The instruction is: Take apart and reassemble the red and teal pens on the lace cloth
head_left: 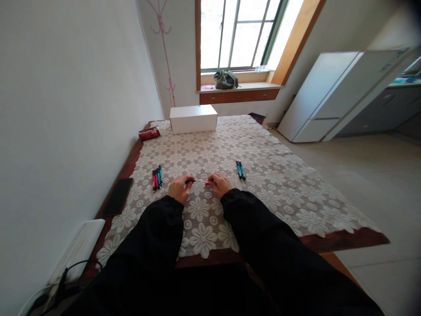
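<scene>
"How are the hands, up close?"

"The left hand [179, 188] has its fingertips pinched together on a black pen part [190, 180]. The right hand [221, 184] pinches a red pen part [207, 183], and a thin rod [199, 181] spans the gap, over the lace-covered tabletop [199, 208]."

"Beside them?"

"Red and teal pens [157, 177] lie left of the left hand; two teal pens [241, 170] lie right of the right."

"Farther off?"

"A red packet [149, 133], then a white box [194, 122]."
</scene>
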The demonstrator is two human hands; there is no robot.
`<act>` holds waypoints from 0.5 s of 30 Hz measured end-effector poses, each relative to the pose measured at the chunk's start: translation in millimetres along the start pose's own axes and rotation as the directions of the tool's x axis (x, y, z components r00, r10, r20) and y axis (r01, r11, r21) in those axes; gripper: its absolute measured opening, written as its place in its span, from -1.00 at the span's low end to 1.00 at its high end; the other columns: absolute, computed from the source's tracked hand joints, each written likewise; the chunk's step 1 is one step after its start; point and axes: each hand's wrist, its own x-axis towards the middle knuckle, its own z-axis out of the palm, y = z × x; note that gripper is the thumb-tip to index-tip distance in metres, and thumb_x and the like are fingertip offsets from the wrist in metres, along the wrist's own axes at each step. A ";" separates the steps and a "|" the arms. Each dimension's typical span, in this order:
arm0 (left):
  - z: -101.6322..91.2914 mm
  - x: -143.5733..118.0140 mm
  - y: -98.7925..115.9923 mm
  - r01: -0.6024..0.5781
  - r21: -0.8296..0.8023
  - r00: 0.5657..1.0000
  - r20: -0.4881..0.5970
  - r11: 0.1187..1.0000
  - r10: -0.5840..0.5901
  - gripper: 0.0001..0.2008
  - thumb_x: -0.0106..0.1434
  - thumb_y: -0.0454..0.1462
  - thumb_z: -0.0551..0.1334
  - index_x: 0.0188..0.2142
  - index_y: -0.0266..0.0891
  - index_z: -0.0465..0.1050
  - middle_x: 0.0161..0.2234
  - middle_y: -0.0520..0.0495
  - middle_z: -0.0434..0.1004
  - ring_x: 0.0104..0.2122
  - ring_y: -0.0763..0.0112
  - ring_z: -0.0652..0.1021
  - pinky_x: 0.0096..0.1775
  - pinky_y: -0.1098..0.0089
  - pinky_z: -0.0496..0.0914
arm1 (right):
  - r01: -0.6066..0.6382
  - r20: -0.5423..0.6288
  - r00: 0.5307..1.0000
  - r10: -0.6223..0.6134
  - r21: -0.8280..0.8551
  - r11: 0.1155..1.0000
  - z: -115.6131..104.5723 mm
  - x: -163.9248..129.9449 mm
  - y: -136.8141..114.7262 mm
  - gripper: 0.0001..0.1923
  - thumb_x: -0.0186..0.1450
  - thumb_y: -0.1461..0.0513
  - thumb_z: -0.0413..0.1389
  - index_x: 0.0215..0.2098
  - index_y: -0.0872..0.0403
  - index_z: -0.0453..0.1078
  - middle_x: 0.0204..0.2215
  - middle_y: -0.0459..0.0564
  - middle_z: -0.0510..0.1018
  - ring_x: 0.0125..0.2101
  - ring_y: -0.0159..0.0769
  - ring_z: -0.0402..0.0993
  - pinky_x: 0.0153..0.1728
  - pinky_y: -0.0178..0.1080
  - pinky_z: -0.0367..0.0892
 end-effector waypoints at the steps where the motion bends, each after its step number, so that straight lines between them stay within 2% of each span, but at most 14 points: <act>1: 0.3 0.1 -0.4 0.003 -0.003 1.000 -0.003 1.000 -0.003 -0.77 0.26 -0.32 0.16 -0.10 -0.15 0.49 -0.15 -0.05 0.60 -0.12 0.25 0.54 -0.02 0.23 0.40 | -0.002 -0.004 1.000 0.002 0.001 1.000 0.3 0.0 0.2 -0.92 0.26 0.34 0.07 -0.37 0.04 0.34 -0.34 -0.03 0.48 -0.24 -0.24 0.36 -0.17 -0.23 0.23; 9: 1.4 1.3 -3.2 -0.015 -0.058 1.000 -0.010 0.998 0.015 -0.73 0.30 -0.34 0.07 -0.09 -0.17 0.49 -0.11 -0.07 0.58 -0.08 0.28 0.52 0.02 0.24 0.38 | -0.015 -0.023 1.000 0.015 0.011 1.000 1.2 -0.3 1.3 -0.91 0.27 0.33 0.05 -0.38 0.03 0.33 -0.35 -0.04 0.48 -0.25 -0.26 0.36 -0.18 -0.24 0.24; 15: -0.7 3.2 -4.1 0.021 -0.077 0.998 -0.049 0.997 -0.025 -0.72 0.29 -0.38 0.02 -0.16 -0.21 0.48 -0.17 -0.10 0.55 -0.09 0.26 0.49 0.00 0.23 0.35 | 0.002 -0.014 1.000 -0.002 -0.008 1.000 1.2 -0.7 1.5 -0.92 0.28 0.32 0.05 -0.37 0.03 0.33 -0.34 -0.03 0.47 -0.24 -0.25 0.36 -0.17 -0.24 0.23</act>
